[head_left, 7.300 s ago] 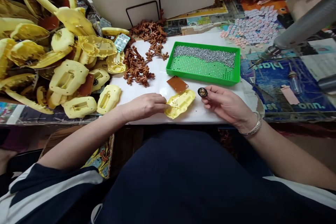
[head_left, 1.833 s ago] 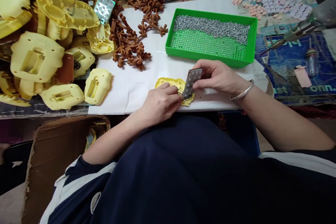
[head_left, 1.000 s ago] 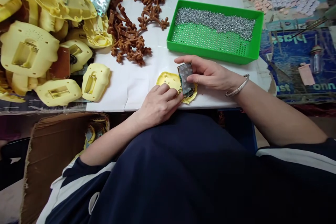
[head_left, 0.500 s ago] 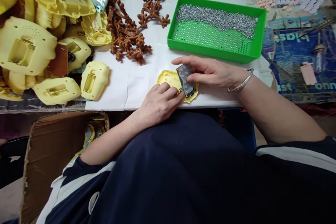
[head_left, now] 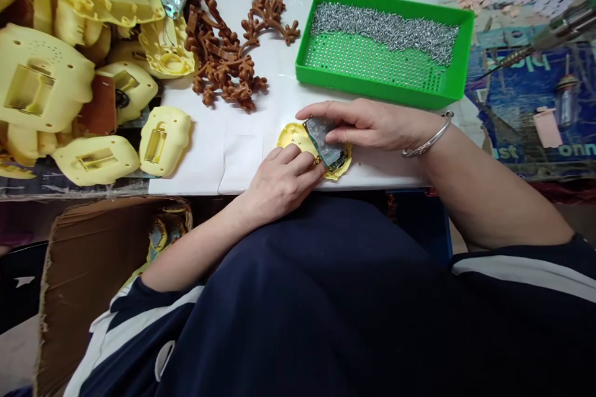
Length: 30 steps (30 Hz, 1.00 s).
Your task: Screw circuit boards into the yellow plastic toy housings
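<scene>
Near the table's front edge lies a small yellow plastic shell [head_left: 292, 134], its inside facing up. My left hand [head_left: 282, 180] is closed on the shell's near side, fingers curled over it, with the index fingertip at the lower corner of a circuit board. My right hand [head_left: 367, 127] grips this circuit board [head_left: 325, 139], which carries a grey, bumpy membrane, between thumb and fingers. The board is tilted over the shell and covers much of its right half. Its underside is hidden, and so are my left fingertips.
Beyond my hands stands a green tray [head_left: 382, 87] of small metal screws [head_left: 386, 28]. Brown branch-like plastic parts [head_left: 233, 74] and yellow shells [head_left: 41, 87] pile up at left. A powered screwdriver [head_left: 554, 31] reaches in from the right. An open carton [head_left: 93, 279] stands below.
The circuit board has tipped lower and leftward over the yellow shell, my right hand moving with it. My left hand has stayed put. More of the screwdriver shows at the right.
</scene>
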Tool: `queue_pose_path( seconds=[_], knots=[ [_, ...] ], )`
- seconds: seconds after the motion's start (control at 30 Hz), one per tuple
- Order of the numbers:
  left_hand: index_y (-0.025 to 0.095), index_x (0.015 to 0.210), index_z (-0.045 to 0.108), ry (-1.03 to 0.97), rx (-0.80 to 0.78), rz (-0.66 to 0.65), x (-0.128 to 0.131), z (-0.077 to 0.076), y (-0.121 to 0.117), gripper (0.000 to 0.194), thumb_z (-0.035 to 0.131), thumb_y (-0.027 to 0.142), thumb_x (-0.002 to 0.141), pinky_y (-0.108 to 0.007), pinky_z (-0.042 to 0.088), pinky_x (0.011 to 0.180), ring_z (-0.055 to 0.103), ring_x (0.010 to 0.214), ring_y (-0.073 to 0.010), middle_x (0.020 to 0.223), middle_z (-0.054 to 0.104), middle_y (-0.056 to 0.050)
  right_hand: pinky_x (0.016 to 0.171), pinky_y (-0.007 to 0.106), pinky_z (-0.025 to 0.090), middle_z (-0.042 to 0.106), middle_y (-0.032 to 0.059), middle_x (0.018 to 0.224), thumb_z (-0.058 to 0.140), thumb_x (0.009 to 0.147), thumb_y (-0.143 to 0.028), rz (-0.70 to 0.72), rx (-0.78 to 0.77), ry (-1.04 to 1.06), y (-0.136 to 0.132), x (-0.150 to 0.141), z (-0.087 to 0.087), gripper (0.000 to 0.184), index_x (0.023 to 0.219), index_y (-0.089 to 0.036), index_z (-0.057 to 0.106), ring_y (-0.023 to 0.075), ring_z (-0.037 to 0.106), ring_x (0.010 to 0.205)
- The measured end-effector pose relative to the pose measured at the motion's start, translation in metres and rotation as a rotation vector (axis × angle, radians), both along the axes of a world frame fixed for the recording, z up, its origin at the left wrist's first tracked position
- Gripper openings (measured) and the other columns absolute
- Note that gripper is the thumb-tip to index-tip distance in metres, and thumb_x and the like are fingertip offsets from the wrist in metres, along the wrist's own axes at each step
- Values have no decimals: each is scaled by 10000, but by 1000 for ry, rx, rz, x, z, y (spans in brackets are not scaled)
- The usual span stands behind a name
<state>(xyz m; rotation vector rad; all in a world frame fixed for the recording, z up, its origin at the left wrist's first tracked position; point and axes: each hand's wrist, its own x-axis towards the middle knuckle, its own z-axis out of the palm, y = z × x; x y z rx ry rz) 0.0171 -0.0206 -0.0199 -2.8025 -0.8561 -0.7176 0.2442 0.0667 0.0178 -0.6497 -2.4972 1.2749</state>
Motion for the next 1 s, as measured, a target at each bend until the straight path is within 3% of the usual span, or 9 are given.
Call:
queue_pose_path(
  seconds=[0.2, 0.4, 0.6, 0.8, 1.0],
  knots=[
    [196, 1074, 687, 12, -105, -15, -1, -1, 1, 232, 469, 274, 1056, -331, 349, 677, 536, 846, -200, 888, 649, -64, 1074, 320, 476, 669, 37, 1369, 566, 954, -303, 20, 10, -27, 0, -5, 6, 491, 1440, -226, 563, 203, 632, 1227],
    [190, 1029, 703, -36, -70, -27, -1, -3, 2, 241, 471, 251, 1054, -328, 365, 699, 537, 852, -200, 897, 655, -63, 990, 263, 509, 694, -25, 1331, 590, 924, -255, 64, -40, -67, 5, -9, 12, 500, 1423, -294, 593, 168, 665, 1163],
    [199, 1108, 698, -21, -84, -23, 0, -1, 3, 281, 431, 276, 1067, -327, 385, 681, 536, 834, -198, 881, 662, -67, 1074, 270, 480, 668, 16, 1373, 637, 911, -302, 61, -230, 34, 12, -7, 6, 462, 1366, -226, 634, 186, 614, 1262],
    [193, 1034, 715, -55, -66, -8, 2, -1, 3, 297, 439, 297, 1066, -320, 388, 662, 532, 776, -191, 839, 663, -61, 1102, 330, 473, 665, 61, 1347, 654, 897, -309, -30, -252, 109, 9, -7, 2, 446, 1322, -174, 637, 212, 597, 1268],
    [182, 1008, 713, -111, -140, -42, 1, 1, 4, 273, 475, 310, 1048, -328, 411, 680, 518, 773, -192, 842, 654, -65, 870, 241, 536, 693, -24, 1035, 631, 913, -287, -150, -349, 147, 1, -7, 1, 470, 1369, -186, 578, 114, 659, 951]
  ],
)
